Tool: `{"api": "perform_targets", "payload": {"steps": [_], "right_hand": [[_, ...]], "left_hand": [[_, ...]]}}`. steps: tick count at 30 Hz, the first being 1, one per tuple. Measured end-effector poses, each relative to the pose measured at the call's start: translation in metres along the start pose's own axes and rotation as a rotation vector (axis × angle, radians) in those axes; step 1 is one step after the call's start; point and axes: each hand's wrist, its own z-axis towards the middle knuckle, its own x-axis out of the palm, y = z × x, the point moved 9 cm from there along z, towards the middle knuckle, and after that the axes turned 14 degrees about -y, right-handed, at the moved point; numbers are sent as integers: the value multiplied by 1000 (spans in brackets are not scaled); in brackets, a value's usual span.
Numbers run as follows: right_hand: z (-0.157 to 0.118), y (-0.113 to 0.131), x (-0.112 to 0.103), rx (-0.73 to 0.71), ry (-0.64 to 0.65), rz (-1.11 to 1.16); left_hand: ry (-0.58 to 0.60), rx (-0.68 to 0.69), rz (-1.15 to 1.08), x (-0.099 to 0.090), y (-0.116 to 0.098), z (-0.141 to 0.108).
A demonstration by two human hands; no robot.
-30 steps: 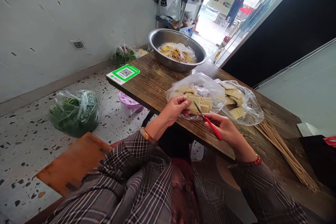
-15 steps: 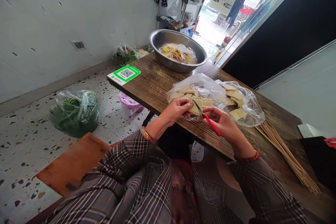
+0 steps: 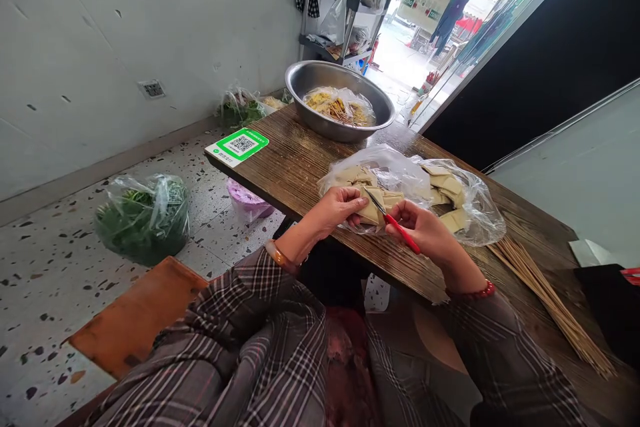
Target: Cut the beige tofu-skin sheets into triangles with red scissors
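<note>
Beige sheet (image 3: 369,215) is pinched in left fingers (image 3: 356,203) at tabletop (image 3: 295,163) edge, scissors (image 3: 406,235) gripped in curled right fingers (image 3: 409,207), blades against sheet; cut extent can't be told, more pieces (image 3: 447,184) are bagged, skewers (image 3: 550,300) untouched.

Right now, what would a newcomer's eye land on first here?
Probably the red-handled scissors in the right hand, blades at the pale sheet pinched by the left hand. Next, the big metal bowl toward the table's far end, and the bright green QR card on its left corner.
</note>
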Motion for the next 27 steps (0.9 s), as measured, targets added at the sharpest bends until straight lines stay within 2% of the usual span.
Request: {"api": "perform_targets", "payload": {"steps": [7,9,13,17,23,25,27], "right_hand": [[11,6,2,-40,6,34],[16,8,1,-41,-31,68],[22,4,-5,-23,-148,156],[17,-13,-13,33,-210,247],[3,-47,-38,45,-330,305],[-1,-58,-44,58,-364,325],[-5,-66,-49,53,-388,339]], "left_hand": [[-10,-9,-17,-9,-3,6],[-55,0,-37,-15,-4,9],[-218,41,-78,-33,-5,18],[-327,86,-54,-47,-7,23],[-391,148,-10,-52,-7,26],[-408,212,33,-53,-9,26],[-441,337,118,-53,-16,24]]}}
